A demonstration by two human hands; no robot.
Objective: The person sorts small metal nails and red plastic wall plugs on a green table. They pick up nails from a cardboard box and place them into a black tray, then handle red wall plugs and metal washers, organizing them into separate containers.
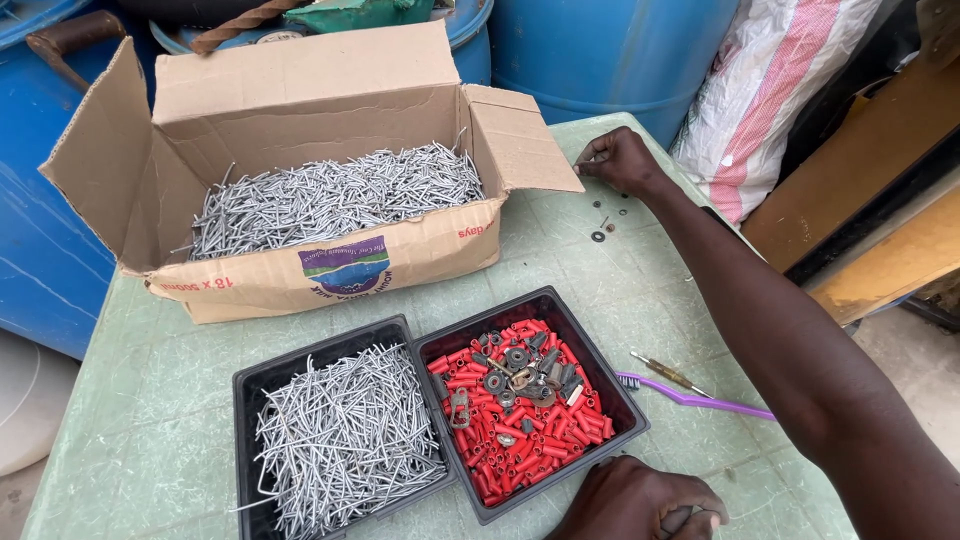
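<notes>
Your right hand [618,160] reaches past the open flap of the cardboard box [300,90], at the far edge of the green table [150,400]. Its fingertips are pinched together on something small, perhaps a washer or a nail; it is too tiny to name, so I cannot tell what is in the grip. Your left hand [640,500] rests loosely curled on the table, just in front of the near corner of the black tray of red wall plugs [525,400], holding nothing that shows.

The loose pieces you are gathering, a few small washers [600,232] and specks, lie on the table just to the right of the box, between the box flap and your forearm. By my reading, the step goes best if you pinch one piece at a time with thumb and forefinger, pressing down and sliding it slightly so a flat washer tips up onto its edge. Keep your forearm raised so it does not sweep the rest off the table.

The washers lie flat, holes facing up, so they have no long axis to speak of. The nails in the box [330,195] lie in a jumble, most running roughly along the length of the box. The purple toothbrush [690,398], right of the plug tray, points its bristles toward that tray.
</notes>
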